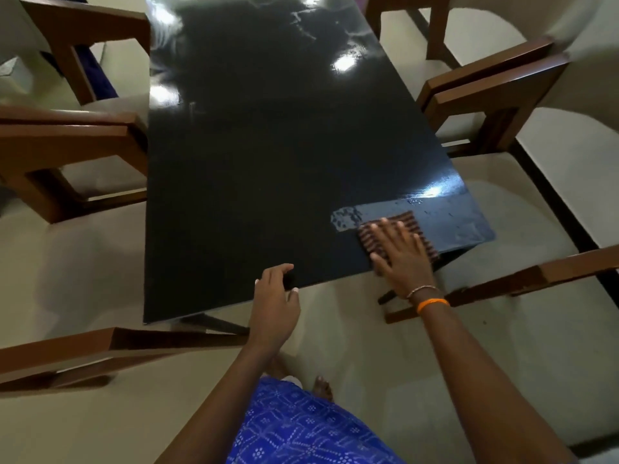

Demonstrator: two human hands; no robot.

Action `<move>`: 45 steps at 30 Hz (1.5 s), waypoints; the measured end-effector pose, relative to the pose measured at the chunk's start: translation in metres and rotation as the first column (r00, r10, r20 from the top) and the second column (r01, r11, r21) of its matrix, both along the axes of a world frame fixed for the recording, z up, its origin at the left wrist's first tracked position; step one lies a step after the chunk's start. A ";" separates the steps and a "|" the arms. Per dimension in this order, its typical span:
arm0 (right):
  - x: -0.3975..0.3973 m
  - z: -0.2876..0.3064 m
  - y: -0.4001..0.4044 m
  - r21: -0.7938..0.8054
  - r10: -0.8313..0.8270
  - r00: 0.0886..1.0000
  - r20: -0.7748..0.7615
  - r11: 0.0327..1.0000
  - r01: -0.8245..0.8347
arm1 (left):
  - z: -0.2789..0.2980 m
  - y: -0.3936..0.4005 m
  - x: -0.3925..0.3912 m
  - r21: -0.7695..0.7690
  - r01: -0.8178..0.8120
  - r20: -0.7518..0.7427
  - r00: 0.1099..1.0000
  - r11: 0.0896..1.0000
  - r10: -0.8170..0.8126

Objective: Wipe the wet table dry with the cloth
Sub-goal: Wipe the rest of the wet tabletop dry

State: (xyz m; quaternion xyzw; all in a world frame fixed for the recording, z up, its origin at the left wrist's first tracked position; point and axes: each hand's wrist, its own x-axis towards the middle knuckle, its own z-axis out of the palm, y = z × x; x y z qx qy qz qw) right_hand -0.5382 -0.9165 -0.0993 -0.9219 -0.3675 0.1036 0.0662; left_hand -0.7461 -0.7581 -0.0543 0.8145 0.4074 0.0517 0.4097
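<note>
A glossy black table fills the middle of the view. A brown striped cloth lies flat near its near right corner. My right hand presses down on the cloth with fingers spread. A wet, shiny patch runs from just left of the cloth to the right edge. My left hand rests at the table's near edge, fingers curled over the rim, holding nothing else.
Wooden chairs with pale cushions stand around the table: two on the left, two on the right, and armrests near me at lower left and lower right. Bright light reflections show on the far part of the tabletop.
</note>
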 end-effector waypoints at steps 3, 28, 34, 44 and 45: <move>0.048 0.005 -0.026 0.010 -0.220 0.975 0.007 0.975 0.220 | -0.008 -0.002 0.011 0.205 0.131 -0.137 0.985 0.970 -0.104; 0.043 0.002 0.081 0.025 -0.065 0.997 0.043 0.998 0.064 | 0.013 0.066 0.048 0.172 0.010 -0.033 0.999 0.985 -0.004; 0.114 0.001 0.045 -0.011 -0.426 0.902 0.075 0.904 0.428 | 0.013 0.079 0.064 0.110 0.032 0.015 0.999 0.993 -0.034; 0.059 0.007 0.157 -0.009 -0.400 0.916 0.016 0.916 0.400 | 0.015 0.095 0.060 0.011 -0.112 0.059 0.992 0.994 0.111; 0.046 0.008 0.177 -0.005 -0.342 0.940 0.008 0.940 0.342 | 0.014 0.097 0.058 0.030 -0.125 0.055 0.991 0.992 0.123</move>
